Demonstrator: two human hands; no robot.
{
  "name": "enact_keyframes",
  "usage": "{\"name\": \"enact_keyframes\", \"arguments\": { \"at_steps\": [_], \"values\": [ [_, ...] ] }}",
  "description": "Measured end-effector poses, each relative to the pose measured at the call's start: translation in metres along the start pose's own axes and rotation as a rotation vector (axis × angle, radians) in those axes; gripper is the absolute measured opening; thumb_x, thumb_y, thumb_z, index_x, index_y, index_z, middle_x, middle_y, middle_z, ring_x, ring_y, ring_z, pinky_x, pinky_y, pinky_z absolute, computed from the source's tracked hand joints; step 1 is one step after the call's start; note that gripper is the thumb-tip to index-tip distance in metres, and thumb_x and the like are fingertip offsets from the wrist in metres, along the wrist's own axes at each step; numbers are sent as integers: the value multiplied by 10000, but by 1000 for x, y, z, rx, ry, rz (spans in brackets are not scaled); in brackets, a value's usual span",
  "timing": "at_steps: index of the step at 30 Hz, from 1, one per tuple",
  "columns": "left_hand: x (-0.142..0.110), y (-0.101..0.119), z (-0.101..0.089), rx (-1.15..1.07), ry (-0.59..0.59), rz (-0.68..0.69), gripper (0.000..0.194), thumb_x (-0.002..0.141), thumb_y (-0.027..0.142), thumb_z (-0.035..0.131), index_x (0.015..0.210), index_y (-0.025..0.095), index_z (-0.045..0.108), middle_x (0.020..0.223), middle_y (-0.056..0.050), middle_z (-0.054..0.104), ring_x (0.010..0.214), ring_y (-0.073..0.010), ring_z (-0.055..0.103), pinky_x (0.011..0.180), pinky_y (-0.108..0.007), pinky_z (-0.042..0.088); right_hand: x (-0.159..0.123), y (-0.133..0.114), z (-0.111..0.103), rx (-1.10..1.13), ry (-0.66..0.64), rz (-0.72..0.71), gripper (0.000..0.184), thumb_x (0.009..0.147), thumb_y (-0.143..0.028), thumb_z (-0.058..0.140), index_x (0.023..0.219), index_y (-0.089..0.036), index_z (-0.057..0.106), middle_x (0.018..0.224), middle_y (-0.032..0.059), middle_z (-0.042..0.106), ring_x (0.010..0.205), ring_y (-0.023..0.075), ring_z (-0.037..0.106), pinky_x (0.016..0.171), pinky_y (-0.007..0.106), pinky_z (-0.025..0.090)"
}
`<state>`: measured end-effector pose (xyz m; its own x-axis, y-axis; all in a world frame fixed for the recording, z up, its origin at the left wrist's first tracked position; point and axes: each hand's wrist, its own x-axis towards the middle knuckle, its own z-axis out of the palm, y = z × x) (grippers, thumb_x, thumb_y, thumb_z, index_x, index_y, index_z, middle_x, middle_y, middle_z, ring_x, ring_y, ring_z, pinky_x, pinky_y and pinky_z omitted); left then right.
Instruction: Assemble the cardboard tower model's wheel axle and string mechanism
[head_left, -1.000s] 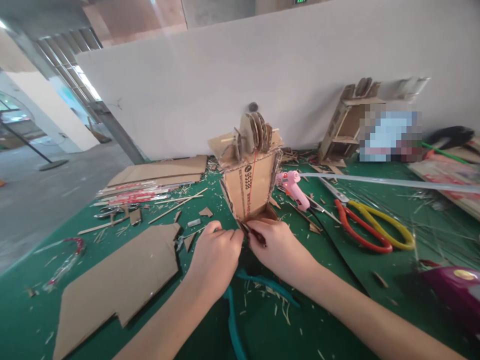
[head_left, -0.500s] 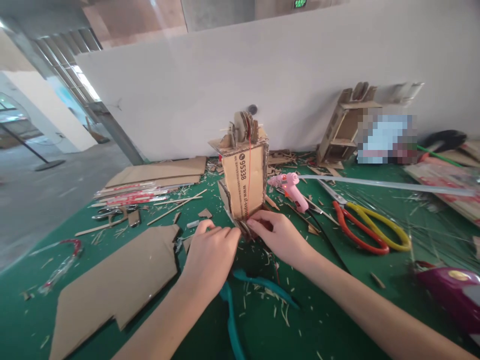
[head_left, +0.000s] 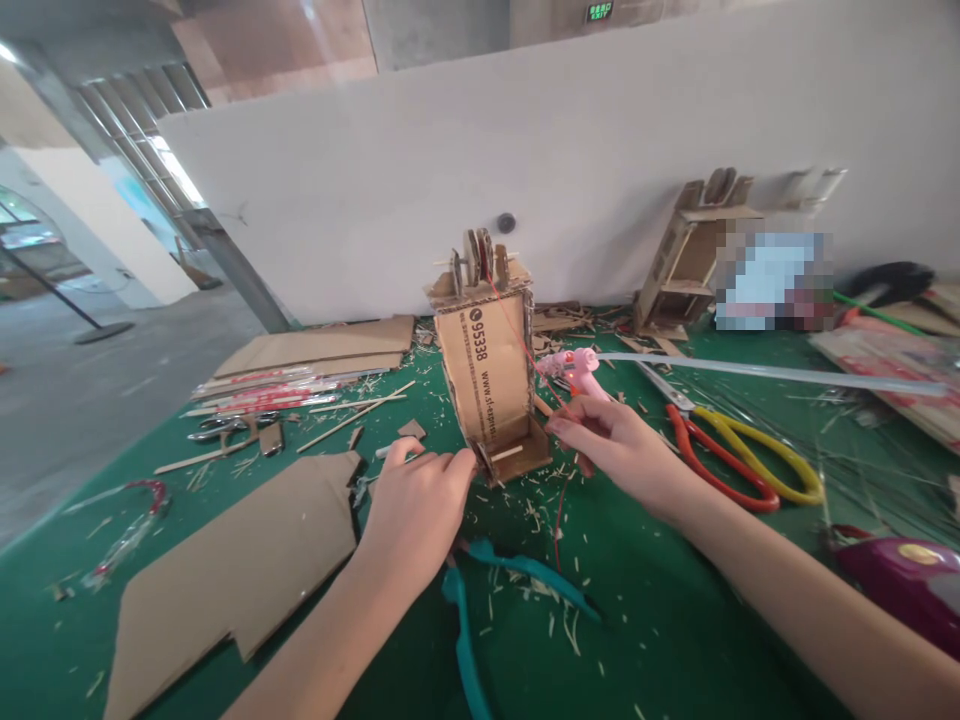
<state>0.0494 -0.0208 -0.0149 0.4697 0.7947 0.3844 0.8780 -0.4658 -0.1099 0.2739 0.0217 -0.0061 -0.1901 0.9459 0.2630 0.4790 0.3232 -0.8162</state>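
Observation:
A tall cardboard model (head_left: 487, 370) with printed text on its front stands on the table. On its top sits a cardboard pulley wheel (head_left: 475, 256) between upright pieces. A red string (head_left: 514, 325) slants from the wheel down to my right hand (head_left: 615, 440), which pinches it just right of the model's base; the loose end hangs below. My left hand (head_left: 420, 505) has its fingers curled on the lower left corner of the model. At the base is a small cardboard tray (head_left: 529, 450) with a short wooden stick (head_left: 507, 453) in it.
Teal-handled pliers (head_left: 517, 570) lie in front of my hands. A pink glue gun (head_left: 581, 370) and scissors (head_left: 739, 455) are at the right. Cardboard sheet (head_left: 240, 570) covers the left front. Another cardboard model (head_left: 679, 255) leans at the white wall, and scraps litter the green table.
My right hand has moved right, away from the model's base, drawing the red string out at a slant. The model has turned and tilted slightly; my left hand stays at its corner.

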Motion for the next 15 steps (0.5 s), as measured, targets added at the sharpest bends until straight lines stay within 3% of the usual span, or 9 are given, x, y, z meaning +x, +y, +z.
{"name": "enact_keyframes", "arguments": {
  "at_steps": [4, 6, 7, 9, 11, 15],
  "values": [
    [0, 0, 0, 3, 5, -11, 184, 879, 79, 449, 761, 177, 549, 592, 15, 618, 549, -153, 555, 821, -387, 348, -3, -6, -16, 222, -234, 213, 353, 809, -512, 554, 653, -208, 465, 483, -42, 527, 391, 81, 446, 392, 197, 347],
    [1, 1, 0, 8, 9, -18, 199, 896, 106, 432, 755, 175, 554, 593, 10, 625, 545, -153, 557, 818, -391, 346, -4, -9, -25, 302, -423, 373, 451, 843, -622, 420, 778, -194, 549, 529, 0, 598, 329, 79, 429, 321, 195, 272],
    [1, 0, -1, 8, 11, -19, 209, 903, 117, 422, 755, 176, 558, 597, 8, 631, 544, -153, 559, 817, -393, 345, -4, -8, -26, 326, -459, 461, 545, 859, -665, 310, 854, -188, 574, 549, 26, 624, 303, 86, 429, 294, 201, 247],
    [2, -1, -2, -1, 11, -13, 202, 904, 132, 423, 769, 181, 565, 633, 5, 650, 572, -155, 573, 827, -396, 336, -3, -3, -24, 268, -353, 557, 629, 881, -662, 194, 981, -174, 579, 530, 45, 627, 264, 100, 433, 258, 210, 229],
    [2, -3, -5, -9, 18, -7, 157, 888, 143, 455, 789, 189, 568, 684, 2, 669, 642, -168, 595, 840, -399, 324, -2, 4, -15, 121, -207, 489, 514, 907, -574, 299, 1108, -173, 549, 525, 26, 623, 242, 102, 440, 243, 212, 246],
    [1, -7, -9, 2, 5, -30, 201, 896, 137, 443, 740, 193, 557, 644, 11, 651, 633, -168, 575, 828, -403, 312, -2, 11, 2, -4, -263, 280, 410, 874, -376, 494, 1251, -217, 520, 747, 22, 688, 305, 77, 486, 275, 200, 325]
  ]
}}
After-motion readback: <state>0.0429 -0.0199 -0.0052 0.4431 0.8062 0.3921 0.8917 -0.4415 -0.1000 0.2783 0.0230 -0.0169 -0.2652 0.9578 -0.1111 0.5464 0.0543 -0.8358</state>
